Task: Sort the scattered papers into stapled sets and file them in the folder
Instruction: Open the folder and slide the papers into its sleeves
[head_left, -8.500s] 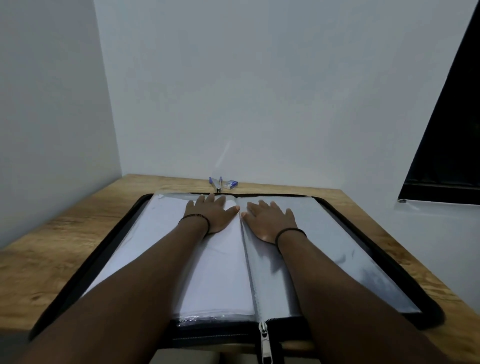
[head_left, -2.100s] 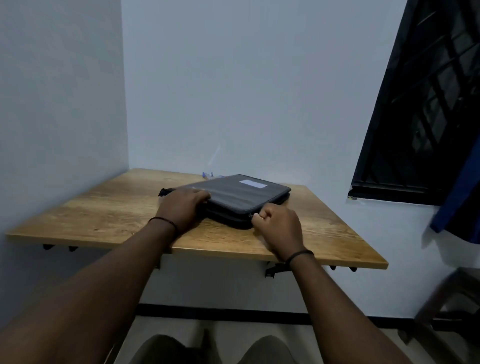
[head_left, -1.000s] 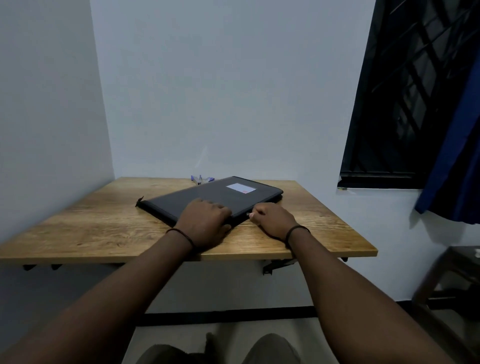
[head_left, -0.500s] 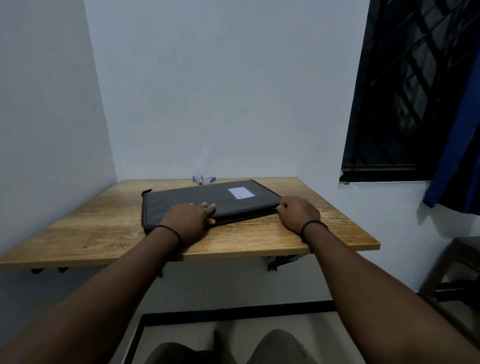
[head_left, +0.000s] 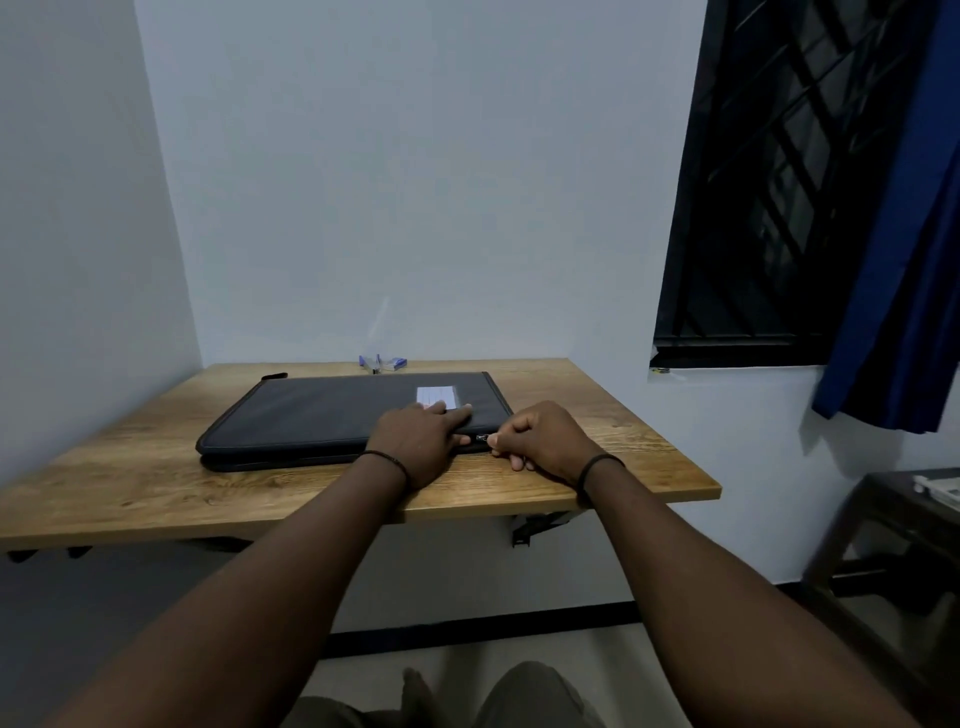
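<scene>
A dark grey zip folder (head_left: 322, 415) lies closed and flat on the wooden table (head_left: 130, 483), with a white label (head_left: 435, 395) on its cover. My left hand (head_left: 421, 441) presses flat on the folder's near right part, fingers straight. At the folder's near right corner, my right hand (head_left: 540, 436) is curled and pinches the small metal zipper pull (head_left: 482, 438). No papers are visible; the folder's inside is hidden.
A blue stapler and a small blue box (head_left: 382, 362) lie at the table's back edge by the wall. A dark barred window (head_left: 769, 182) and a blue curtain (head_left: 904, 291) are on the right. A dark side table (head_left: 893, 514) stands low on the right.
The folder, open with both hands flat on its sleeves at first, is now closed. Over the last second it was turned square to me, and my right hand moved to its near right corner.
</scene>
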